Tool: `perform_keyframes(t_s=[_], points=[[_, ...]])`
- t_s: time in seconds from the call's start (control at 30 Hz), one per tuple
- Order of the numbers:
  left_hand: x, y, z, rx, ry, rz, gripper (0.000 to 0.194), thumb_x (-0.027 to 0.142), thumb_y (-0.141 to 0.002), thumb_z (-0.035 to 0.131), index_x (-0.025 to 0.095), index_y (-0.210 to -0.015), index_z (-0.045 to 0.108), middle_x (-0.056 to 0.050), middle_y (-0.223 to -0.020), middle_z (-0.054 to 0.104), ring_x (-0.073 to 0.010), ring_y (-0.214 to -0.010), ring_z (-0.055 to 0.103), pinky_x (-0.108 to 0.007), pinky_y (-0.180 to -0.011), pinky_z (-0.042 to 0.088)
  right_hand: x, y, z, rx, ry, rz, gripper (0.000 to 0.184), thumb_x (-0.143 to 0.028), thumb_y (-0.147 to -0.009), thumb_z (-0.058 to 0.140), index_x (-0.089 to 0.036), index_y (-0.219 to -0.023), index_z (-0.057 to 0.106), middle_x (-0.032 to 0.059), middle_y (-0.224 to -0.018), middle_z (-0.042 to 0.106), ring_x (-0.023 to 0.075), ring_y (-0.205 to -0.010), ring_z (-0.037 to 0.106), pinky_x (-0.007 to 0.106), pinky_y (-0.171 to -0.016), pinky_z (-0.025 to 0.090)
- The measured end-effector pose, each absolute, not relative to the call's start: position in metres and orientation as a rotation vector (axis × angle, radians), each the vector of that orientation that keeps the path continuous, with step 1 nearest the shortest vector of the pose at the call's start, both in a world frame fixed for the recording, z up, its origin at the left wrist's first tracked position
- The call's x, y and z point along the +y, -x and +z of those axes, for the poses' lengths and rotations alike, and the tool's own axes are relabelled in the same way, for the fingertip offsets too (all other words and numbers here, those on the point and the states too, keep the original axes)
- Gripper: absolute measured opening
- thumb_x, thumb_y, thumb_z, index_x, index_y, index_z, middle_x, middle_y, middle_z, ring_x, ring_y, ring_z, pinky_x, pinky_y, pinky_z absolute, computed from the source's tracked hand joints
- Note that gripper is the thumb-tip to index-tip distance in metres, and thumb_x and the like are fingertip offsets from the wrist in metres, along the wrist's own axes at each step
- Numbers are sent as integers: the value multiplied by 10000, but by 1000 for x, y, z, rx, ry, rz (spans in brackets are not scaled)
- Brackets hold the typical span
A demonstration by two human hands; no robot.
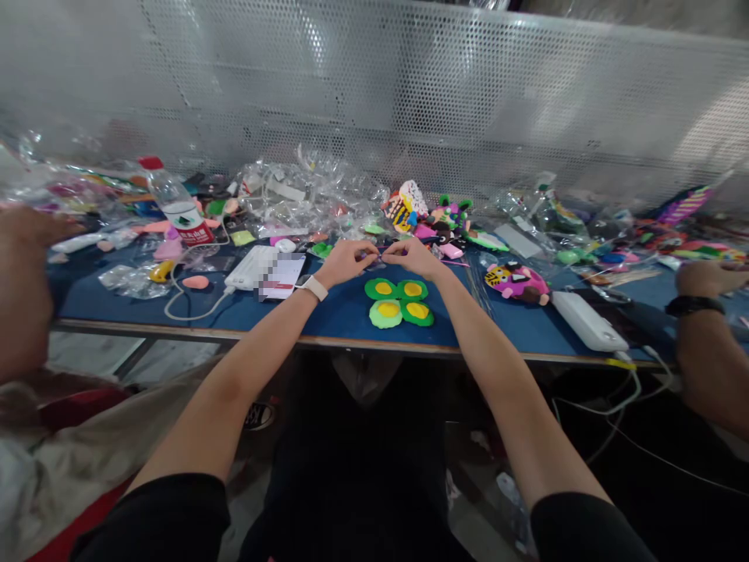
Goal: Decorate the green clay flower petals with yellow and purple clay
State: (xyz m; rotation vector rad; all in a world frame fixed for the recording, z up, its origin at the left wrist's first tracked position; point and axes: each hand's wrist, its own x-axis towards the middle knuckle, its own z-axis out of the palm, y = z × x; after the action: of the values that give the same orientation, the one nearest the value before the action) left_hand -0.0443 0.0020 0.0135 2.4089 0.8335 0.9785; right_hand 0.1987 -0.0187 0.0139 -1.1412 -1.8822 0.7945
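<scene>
My left hand (346, 262) and my right hand (411, 258) meet over the far part of the blue table, fingertips almost touching. Both are closed in a pinch. Whatever lies between the fingers is too small to make out. Just nearer to me, several green clay rounds with yellow centres lie flat, edges touching, in a two-by-two cluster; a pale green round (385, 314) sits at its front left and a dark green round (417, 314) at its front right. Pink clay (452, 250) rests to the right of my right hand.
A red-capped bottle (181, 207), a white power bank (253, 267) with a cable, and crumpled clear plastic (310, 191) stand left and behind. Right are a purple clay figure (515, 282) and another power bank (588, 321). Co-workers' arms (705, 328) flank me.
</scene>
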Motion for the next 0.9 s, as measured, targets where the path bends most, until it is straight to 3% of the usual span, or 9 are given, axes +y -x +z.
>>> perform_keyframes(t_s=[0.17,0.33,0.57,0.9], points=[[7,49,14,721,-2299,860,200,261,-978,661,169,-1046,825,-68,-902,841,-120,-523,659,-269,-607,552,-21,-200,18,-2066,1119,736,475,-630,-809,832,-156,-826,829,-69,-572,416,110,-593,319,320,-609,220],[14,51,10,659,-2260,718,225,300,-995,649,168,-1035,828,-74,-906,845,-94,-454,599,-255,-522,499,-20,-202,18,-2210,1105,745,443,-605,-819,839,-162,-823,848,-74,-580,376,111,-610,304,327,-633,218],[17,52,10,582,-2467,652,148,249,-862,769,184,-939,877,-56,-829,833,-152,-689,695,-262,-667,513,-18,-205,14,-2334,1082,809,336,-493,-813,837,-176,-903,899,-68,-566,434,115,-596,342,327,-632,224],[18,51,12,510,-2535,629,174,332,-866,813,181,-906,888,-69,-874,832,-149,-727,661,-268,-714,485,-13,-202,10,-2395,1078,804,369,-499,-799,840,-148,-898,898,-62,-581,481,113,-616,363,317,-636,244]])
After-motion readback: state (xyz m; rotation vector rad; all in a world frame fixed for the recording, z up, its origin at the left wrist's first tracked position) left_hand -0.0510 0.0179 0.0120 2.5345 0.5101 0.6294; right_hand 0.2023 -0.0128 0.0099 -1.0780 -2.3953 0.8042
